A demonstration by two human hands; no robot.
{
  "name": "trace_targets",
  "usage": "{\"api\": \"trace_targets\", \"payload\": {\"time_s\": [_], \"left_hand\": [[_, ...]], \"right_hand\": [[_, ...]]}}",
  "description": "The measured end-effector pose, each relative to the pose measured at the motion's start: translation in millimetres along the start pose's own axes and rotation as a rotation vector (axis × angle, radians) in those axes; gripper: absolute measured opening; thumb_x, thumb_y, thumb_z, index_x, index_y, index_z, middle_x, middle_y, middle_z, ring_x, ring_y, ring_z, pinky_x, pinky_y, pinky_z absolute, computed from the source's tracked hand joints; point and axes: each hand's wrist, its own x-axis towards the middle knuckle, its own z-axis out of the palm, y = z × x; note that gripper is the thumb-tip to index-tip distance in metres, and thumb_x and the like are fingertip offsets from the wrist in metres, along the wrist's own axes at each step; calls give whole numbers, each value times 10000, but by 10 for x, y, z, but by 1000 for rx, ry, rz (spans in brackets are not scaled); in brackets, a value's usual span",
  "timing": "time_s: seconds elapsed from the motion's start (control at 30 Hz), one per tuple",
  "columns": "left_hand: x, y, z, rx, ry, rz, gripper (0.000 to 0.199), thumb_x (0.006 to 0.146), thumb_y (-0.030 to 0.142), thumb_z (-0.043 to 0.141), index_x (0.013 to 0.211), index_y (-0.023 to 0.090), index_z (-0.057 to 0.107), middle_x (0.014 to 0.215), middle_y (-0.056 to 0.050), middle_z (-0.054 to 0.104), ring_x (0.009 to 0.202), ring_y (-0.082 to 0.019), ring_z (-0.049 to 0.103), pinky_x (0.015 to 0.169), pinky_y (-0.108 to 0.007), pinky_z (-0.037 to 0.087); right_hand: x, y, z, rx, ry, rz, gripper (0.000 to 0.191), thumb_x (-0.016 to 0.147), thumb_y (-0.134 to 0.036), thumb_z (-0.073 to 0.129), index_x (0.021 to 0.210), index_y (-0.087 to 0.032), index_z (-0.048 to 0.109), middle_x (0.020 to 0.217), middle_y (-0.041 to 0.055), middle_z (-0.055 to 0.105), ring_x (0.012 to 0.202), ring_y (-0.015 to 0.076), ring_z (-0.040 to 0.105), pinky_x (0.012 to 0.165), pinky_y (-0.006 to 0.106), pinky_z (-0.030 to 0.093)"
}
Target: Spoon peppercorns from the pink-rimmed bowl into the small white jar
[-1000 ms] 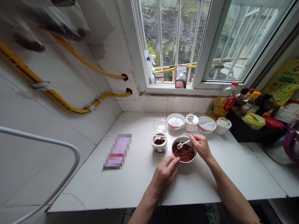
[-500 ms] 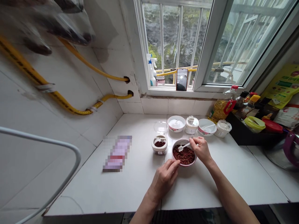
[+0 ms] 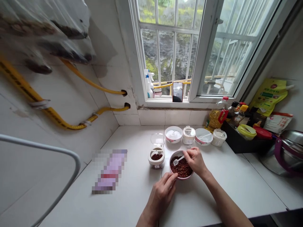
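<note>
A white bowl with a pink outside stands on the counter, holding dark red dried grains that look like Sichuan peppercorns. My left hand pinches the bowl's near-left rim between thumb and fingers. Over the bowl, my right hand grips the handle of a small white spoon, whose scoop rests at the surface of the grains. Just left of the bowl sits a white seasoning jar with similar dark grains inside. Behind that jar lies a clear lid.
Along the back stand a flowered bowl of white powder, a lidded jar, another flowered bowl and a second lidded jar. An oil bottle and a black rack are at right. A blurred purple packet lies left.
The camera view has tilted up, so everything on the counter appears lower and a little further left. Both hands keep their holds on the bowl and the spoon.
</note>
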Motion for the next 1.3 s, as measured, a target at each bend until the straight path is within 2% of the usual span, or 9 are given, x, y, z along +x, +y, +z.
{"api": "trace_targets", "payload": {"time_s": [0.13, 0.3, 0.4, 0.67, 0.77, 0.93, 1.0, 1.1, 1.3], "left_hand": [[-24, -36, 17, 0, -18, 8, 338, 958, 90, 418, 1259, 180, 543, 963, -80, 655, 803, -147, 680, 671, -200, 584], [-12, -21, 15, 3, -5, -2, 331, 957, 91, 417, 1244, 184, 552, 949, -73, 655, 813, -149, 686, 679, -204, 590], [12, 1, 6, 9, 12, 5, 329, 953, 94, 408, 1230, 185, 561, 935, -71, 659, 795, -146, 687, 660, -199, 590], [34, 30, -15, 48, 1, -4, 318, 943, 98, 423, 1212, 172, 575, 931, -76, 660, 790, -148, 681, 656, -208, 586], [29, 36, -18, 53, 2, -8, 327, 941, 99, 428, 1226, 175, 570, 945, -81, 662, 787, -152, 681, 672, -223, 586], [46, 52, -33, 45, 7, 1, 321, 940, 91, 426, 1219, 167, 564, 936, -82, 664, 788, -165, 681, 671, -239, 586], [52, 54, -37, 48, 7, 4, 322, 935, 81, 419, 1209, 166, 565, 929, -82, 666, 795, -166, 683, 672, -236, 586], [52, 53, -36, 45, 1, -3, 346, 920, 64, 416, 1212, 175, 565, 933, -77, 669, 814, -161, 691, 678, -220, 584], [39, 48, -31, 49, -8, -12, 363, 915, 63, 418, 1226, 183, 561, 933, -78, 670, 813, -167, 695, 676, -227, 587]], "right_hand": [[-6, -30, 26, 35, -32, 11, 508, 898, -426, 455, 457, -209, 329, 431, -41, 389, 495, 117, 382, 713, 294, 403], [18, 15, -68, 220, -27, 208, 517, 872, -513, 465, 463, -219, 352, 436, -32, 392, 458, 113, 389, 513, 259, 346], [33, 29, -88, 340, -37, 283, 533, 845, -567, 482, 457, -216, 384, 421, -23, 417, 437, 113, 396, 479, 254, 344], [55, 29, -124, 379, -13, 283, 528, 826, -558, 512, 440, -209, 425, 418, -14, 446, 441, 117, 412, 499, 262, 373], [52, 37, -125, 325, -18, 262, 518, 848, -535, 491, 450, -213, 413, 425, -19, 438, 449, 117, 406, 504, 262, 368], [15, -13, -22, 67, -15, 61, 495, 861, -450, 491, 454, -214, 336, 429, -35, 385, 506, 121, 389, 670, 289, 400], [4, -39, 11, 39, -37, 24, 488, 872, -432, 478, 458, -211, 343, 434, -31, 396, 530, 129, 414, 704, 296, 395], [2, -49, -5, 71, -45, 57, 508, 883, -442, 474, 454, -212, 329, 441, -33, 383, 509, 123, 401, 642, 281, 384], [18, 6, -104, 292, -54, 256, 541, 855, -567, 498, 458, -215, 394, 428, -24, 423, 443, 115, 400, 481, 255, 338]]}}
